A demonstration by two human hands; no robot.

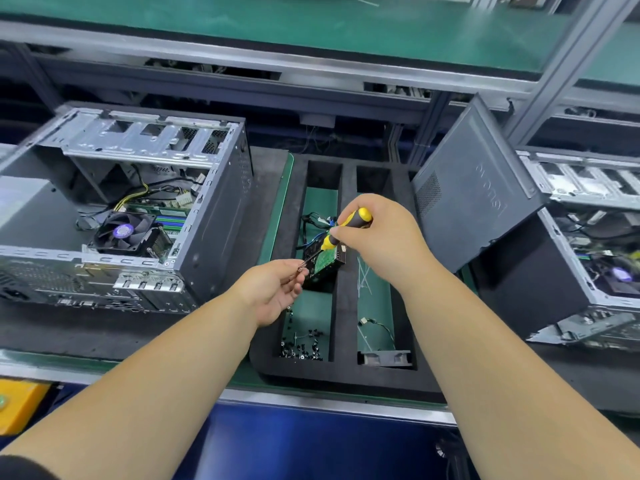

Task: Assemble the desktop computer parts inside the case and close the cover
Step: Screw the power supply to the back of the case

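Grey metal computer case [114, 206] lies open on the left of the table [104, 327], fan and board fitted, its dark cover [474, 188] off at right. Above a black foam tray [343, 372], the right hand [377, 233] grips a yellow-and-black screwdriver [337, 233]; the left hand [273, 289] pinches a small screw [300, 269] at its tip. Drive mounting and closing seem left; grey racking stands behind.

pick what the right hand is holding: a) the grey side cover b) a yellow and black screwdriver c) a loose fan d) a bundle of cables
b: the right hand is closed around the yellow and black screwdriver, whose tip points down toward the left hand over the foam tray.
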